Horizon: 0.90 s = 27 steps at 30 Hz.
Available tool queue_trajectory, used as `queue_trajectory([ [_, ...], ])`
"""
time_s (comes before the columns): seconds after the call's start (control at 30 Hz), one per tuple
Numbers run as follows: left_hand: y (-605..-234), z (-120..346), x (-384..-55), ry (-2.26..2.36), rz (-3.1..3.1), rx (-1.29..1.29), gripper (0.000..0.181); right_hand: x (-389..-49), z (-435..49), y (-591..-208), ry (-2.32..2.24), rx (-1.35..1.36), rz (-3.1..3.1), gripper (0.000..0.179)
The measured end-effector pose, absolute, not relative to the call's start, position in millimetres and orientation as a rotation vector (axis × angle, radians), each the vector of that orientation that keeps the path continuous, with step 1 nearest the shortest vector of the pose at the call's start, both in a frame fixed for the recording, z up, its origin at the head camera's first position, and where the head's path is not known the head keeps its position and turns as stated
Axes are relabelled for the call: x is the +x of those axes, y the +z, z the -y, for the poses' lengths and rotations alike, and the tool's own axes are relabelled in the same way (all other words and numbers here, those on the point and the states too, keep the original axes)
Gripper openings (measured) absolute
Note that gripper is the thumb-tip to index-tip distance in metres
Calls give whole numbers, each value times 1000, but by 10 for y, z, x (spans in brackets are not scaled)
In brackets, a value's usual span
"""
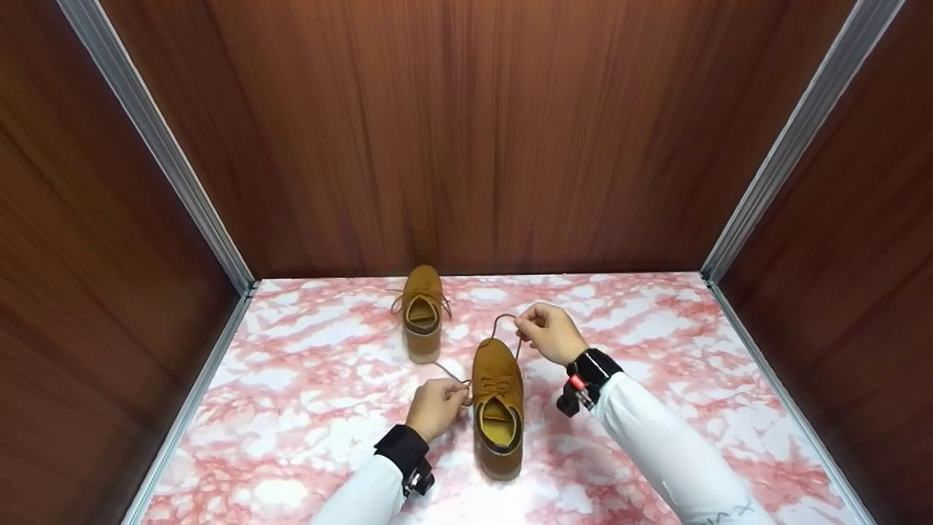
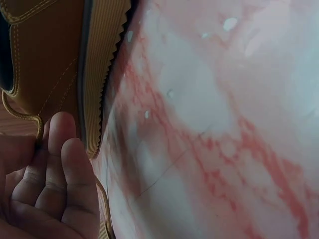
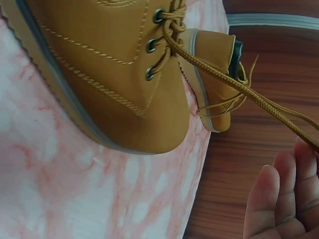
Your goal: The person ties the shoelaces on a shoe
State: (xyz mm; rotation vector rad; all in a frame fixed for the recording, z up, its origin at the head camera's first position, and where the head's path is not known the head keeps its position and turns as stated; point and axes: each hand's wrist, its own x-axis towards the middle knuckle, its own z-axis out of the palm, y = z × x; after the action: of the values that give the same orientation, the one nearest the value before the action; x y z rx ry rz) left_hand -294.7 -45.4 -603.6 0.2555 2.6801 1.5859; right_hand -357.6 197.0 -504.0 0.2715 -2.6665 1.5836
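Observation:
A tan lace-up shoe [image 1: 496,364] stands upright on the table, its toe pointing away from me. Just left of it, my left hand [image 1: 436,406] pinches one end of its shoelace [image 2: 25,117] between thumb and fingers. Beyond the toe on the right side, my right hand [image 1: 552,332] holds the other lace end up. That cord [image 3: 234,83] runs taut from the eyelets in the right wrist view, and the exact pinch there lies past the frame edge. A loop of it arches over the toe.
A matching tan shoe [image 1: 424,283] with its laces tied in a bow stands farther back and to the left. The table [image 1: 306,430] has a pink and white marbled top. Brown wood-grain panels [image 1: 466,146] with grey metal edging rise behind and at both sides.

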Motion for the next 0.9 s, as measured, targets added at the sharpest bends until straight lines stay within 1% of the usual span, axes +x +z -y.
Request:
queue_trajectory([
  [0.13,-6053,427,-2940,1518,-2784,264,13,-3611,-1855,-4971,1448,297,2696,14],
  [0.37,-6045,392,-2904,1446,-2865,271,9,-3637,-1524,-4906,1286,255,2727,14],
  [0.53,-6061,372,-2915,1432,-2861,256,13,-3591,-1350,-4893,1250,396,2807,13],
  [0.7,-6071,366,-2918,1425,-2857,241,14,-3553,-1320,-4900,1237,558,2849,11],
  [0.9,-6078,371,-2908,1438,-2834,219,13,-3565,-1441,-4931,1224,575,2840,12],
])
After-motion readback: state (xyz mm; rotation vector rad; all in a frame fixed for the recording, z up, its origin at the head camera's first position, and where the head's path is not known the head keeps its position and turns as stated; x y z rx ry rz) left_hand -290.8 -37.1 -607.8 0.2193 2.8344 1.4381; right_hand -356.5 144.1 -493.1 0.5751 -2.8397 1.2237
